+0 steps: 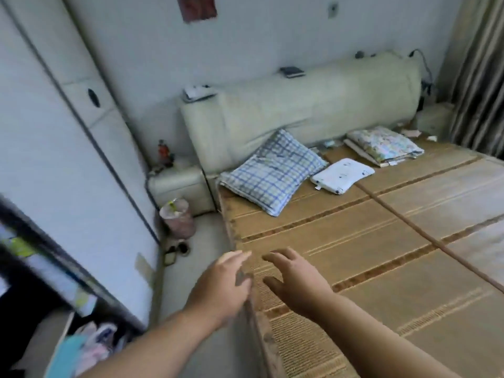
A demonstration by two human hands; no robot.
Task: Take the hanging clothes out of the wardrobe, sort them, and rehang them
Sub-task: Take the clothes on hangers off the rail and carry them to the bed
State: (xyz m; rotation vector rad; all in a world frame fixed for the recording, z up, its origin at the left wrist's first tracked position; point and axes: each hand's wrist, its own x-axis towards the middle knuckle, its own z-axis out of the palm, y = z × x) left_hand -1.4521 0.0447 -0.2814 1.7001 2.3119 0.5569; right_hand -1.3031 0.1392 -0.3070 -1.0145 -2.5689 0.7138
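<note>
We hold both hands out empty over the near edge of the bed [354, 255], left hand [223, 285] and right hand [294, 279] with grips open. No clothes lie there. The wardrobe [68, 173] stands at our left, its hanging clothes out of view, so we judge the next move is turning to fetch them.

I see both bare forearms reaching in from the bottom edge, heading toward about 12 o'clock. My left hand [222, 287] sits palm down, fingers loosely together and pointing to roughly 1 o'clock, holding nothing. My right hand [293, 279] lies just beside it at 3 o'clock, fingers spread and curled slightly, thumb angled toward 9 o'clock, also empty. The two hands are close but apart.
</note>
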